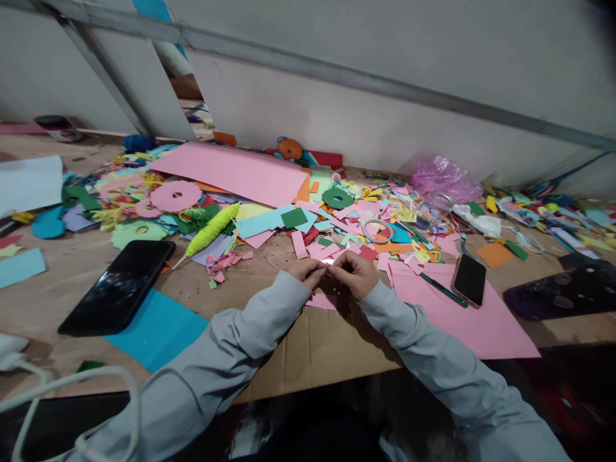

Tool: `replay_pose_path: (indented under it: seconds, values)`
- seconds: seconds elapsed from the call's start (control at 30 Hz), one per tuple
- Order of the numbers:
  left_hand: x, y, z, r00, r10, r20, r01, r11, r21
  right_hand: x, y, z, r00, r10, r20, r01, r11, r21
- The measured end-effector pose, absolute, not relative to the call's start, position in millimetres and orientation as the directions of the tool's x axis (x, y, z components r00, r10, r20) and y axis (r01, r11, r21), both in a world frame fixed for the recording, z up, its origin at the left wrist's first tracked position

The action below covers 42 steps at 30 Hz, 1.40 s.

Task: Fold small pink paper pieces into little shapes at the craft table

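My left hand (308, 273) and my right hand (353, 273) meet fingertip to fingertip above a brown cardboard sheet (308, 359). Both are closed in a pinch. Something small and shiny glints between the fingertips, too small to make out. Under the hands lies a pink paper piece (322, 301). Just beyond them are scattered paper scraps and a roll of clear tape (378, 231). A large pink sheet (462, 314) lies beside my right forearm, with a green pen (443, 289) and a small phone (469, 280) on it.
To the left are a black phone (120, 285) on blue paper (156, 330), a yellow-green yarn spindle (212, 230) and white cables (72, 378). A pink plastic bag (445, 178) sits near the wall panel. A dark object (563, 290) lies far right.
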State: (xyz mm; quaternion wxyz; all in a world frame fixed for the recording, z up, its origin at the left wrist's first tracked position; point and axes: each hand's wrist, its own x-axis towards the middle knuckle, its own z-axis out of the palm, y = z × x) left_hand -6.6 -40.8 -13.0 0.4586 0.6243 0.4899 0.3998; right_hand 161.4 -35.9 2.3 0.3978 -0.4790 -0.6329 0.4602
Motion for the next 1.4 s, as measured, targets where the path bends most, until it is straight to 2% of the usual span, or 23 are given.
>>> replay_pose_path:
  seconds: [0.1,0.27,0.37,0.5,0.73,1.4]
  values:
    - [-7,-40,-13,0.204,0.979,0.023,0.231,-0.071,0.97,161,-37,6,-0.232,0.972,0.036,0.191,0.082,-0.978]
    - [-6,-36,-11,0.161,0.982,-0.094,0.082,0.081,0.993,159,-34,11,-0.313,0.949,-0.036,-0.025,-0.047,-0.999]
    - [-5,-35,-12,0.16,0.982,-0.102,0.007,0.102,0.995,158,-34,12,-0.327,0.944,-0.043,-0.066,-0.068,-0.996]
    - [-4,-36,-15,0.179,0.98,-0.09,-0.021,0.095,0.995,157,-35,13,-0.308,0.95,-0.05,-0.056,-0.071,-0.996]
    - [-5,-35,-21,0.183,0.981,-0.065,0.052,0.057,0.997,158,-37,12,-0.299,0.95,-0.085,-0.001,-0.09,-0.996]
    - [-6,-43,-10,0.19,0.977,-0.093,0.063,0.082,0.995,159,-39,12,-0.313,0.95,-0.015,0.077,0.01,-0.997]
